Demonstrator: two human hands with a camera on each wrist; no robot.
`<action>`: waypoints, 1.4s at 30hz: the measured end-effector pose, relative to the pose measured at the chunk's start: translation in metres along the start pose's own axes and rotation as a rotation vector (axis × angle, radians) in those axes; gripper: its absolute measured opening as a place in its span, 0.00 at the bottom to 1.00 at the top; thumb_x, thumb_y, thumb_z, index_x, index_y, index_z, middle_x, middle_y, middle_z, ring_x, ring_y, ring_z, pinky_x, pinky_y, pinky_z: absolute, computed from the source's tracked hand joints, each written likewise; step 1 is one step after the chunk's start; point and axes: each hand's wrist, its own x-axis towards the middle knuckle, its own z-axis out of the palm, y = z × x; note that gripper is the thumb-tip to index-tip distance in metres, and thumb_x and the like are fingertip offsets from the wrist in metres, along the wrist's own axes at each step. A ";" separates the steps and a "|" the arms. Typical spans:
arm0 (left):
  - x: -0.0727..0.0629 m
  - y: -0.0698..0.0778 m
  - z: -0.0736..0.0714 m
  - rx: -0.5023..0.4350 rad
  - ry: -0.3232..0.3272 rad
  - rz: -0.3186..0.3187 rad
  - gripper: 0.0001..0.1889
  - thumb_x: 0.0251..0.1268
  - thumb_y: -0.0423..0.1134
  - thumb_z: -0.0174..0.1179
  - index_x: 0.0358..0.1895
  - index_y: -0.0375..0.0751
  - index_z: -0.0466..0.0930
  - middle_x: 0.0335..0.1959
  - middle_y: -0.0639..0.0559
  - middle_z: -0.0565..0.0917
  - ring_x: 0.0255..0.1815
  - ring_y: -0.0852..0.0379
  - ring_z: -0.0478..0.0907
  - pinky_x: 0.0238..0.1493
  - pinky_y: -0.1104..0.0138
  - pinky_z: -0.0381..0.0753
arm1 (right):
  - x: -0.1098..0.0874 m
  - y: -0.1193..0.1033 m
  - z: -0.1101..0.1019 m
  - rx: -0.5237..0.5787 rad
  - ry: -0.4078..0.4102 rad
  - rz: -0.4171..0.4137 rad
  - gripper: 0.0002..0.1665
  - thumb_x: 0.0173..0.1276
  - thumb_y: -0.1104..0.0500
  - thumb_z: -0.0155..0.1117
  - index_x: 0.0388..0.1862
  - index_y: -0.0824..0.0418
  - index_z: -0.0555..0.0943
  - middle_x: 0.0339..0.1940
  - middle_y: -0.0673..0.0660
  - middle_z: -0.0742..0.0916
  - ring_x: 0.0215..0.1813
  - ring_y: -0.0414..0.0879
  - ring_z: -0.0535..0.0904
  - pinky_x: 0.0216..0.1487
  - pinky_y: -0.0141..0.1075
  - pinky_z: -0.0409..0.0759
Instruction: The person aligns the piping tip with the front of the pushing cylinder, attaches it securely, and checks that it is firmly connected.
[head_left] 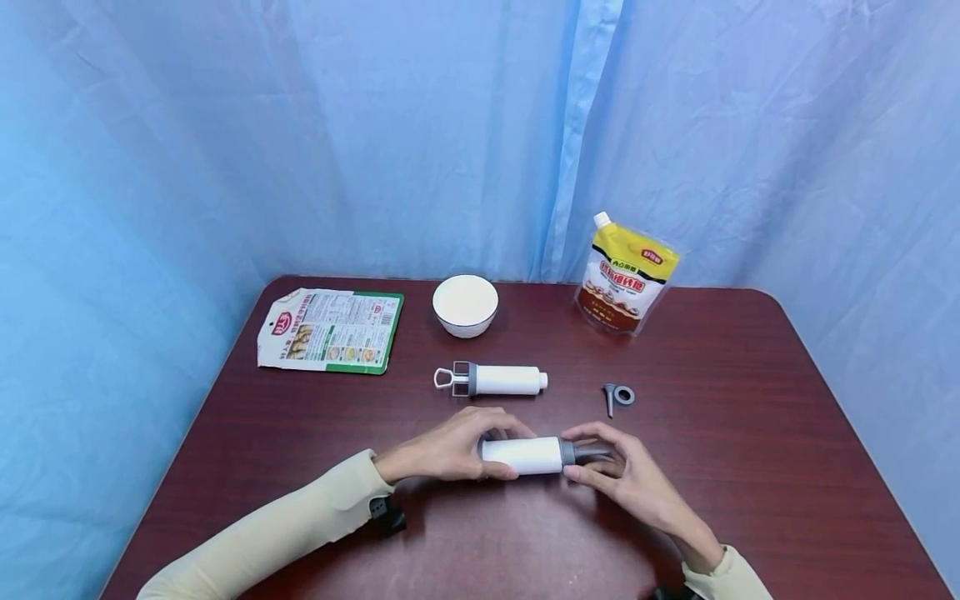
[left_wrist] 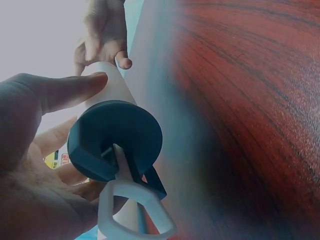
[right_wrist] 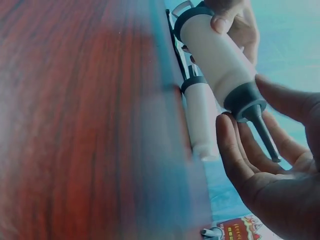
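Both hands hold one white icing syringe (head_left: 525,456) crosswise just above the table. My left hand (head_left: 453,446) grips the barrel near its plunger end, with the thumb lying along it in the left wrist view. There, the grey end cap (left_wrist: 120,132) and white plunger ring (left_wrist: 117,189) face the camera. At the other end, my right hand (head_left: 637,479) pinches the grey nozzle cap (right_wrist: 243,97) between thumb and fingers. A long grey nozzle (right_wrist: 266,137) points out toward the right palm.
Behind the hands lies a second icing syringe (head_left: 508,380). Right of it are a loose grey nozzle (head_left: 610,402) and a grey ring (head_left: 624,403). Farther back stand a white bowl (head_left: 466,304), a spouted pouch (head_left: 622,279) and a flat packet (head_left: 330,329).
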 end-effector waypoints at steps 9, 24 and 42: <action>0.000 -0.001 0.001 -0.010 -0.008 0.011 0.23 0.63 0.46 0.75 0.62 0.56 0.84 0.50 0.63 0.86 0.46 0.68 0.76 0.53 0.63 0.80 | 0.000 0.002 0.001 -0.057 0.035 -0.005 0.14 0.72 0.64 0.70 0.55 0.62 0.83 0.52 0.65 0.88 0.45 0.36 0.88 0.46 0.32 0.87; 0.000 -0.003 0.002 -0.006 0.032 0.035 0.23 0.61 0.45 0.76 0.60 0.53 0.85 0.50 0.60 0.88 0.46 0.67 0.77 0.53 0.65 0.80 | 0.001 0.003 0.004 -0.023 0.047 -0.002 0.16 0.71 0.69 0.68 0.56 0.66 0.82 0.51 0.66 0.88 0.47 0.33 0.87 0.47 0.31 0.87; -0.001 0.002 0.008 0.181 0.147 0.067 0.26 0.60 0.42 0.77 0.62 0.51 0.84 0.52 0.56 0.85 0.51 0.63 0.78 0.54 0.67 0.77 | 0.004 -0.005 0.015 0.011 0.155 0.141 0.21 0.72 0.64 0.69 0.60 0.73 0.80 0.51 0.71 0.88 0.45 0.33 0.87 0.48 0.27 0.85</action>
